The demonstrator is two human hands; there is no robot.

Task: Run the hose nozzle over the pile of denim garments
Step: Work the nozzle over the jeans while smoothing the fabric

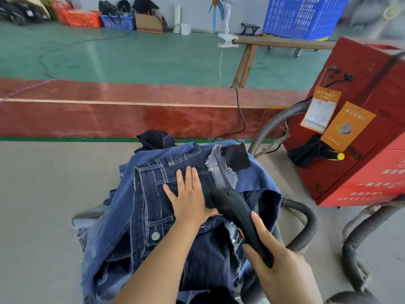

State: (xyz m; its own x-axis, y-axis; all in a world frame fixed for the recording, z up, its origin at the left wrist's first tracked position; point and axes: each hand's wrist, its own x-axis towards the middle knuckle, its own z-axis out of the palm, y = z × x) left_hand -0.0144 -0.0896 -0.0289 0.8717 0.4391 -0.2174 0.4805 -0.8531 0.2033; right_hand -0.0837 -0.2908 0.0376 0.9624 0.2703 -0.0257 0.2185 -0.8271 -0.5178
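A pile of dark and mid-blue denim garments lies on the grey table in front of me, with frayed edges, white stitching and a metal button showing. My left hand lies flat on the top garment, fingers straight and spread, pressing it down. My right hand grips the black hose nozzle by its handle. The nozzle's tip lies on the denim just right of my left hand. A grey ribbed hose loops away behind the pile on the right.
A red machine box with orange tags stands at the right, with grey hoses and a black cable running to it. A red board edges the table's far side. Crates and a fan stand across the green floor.
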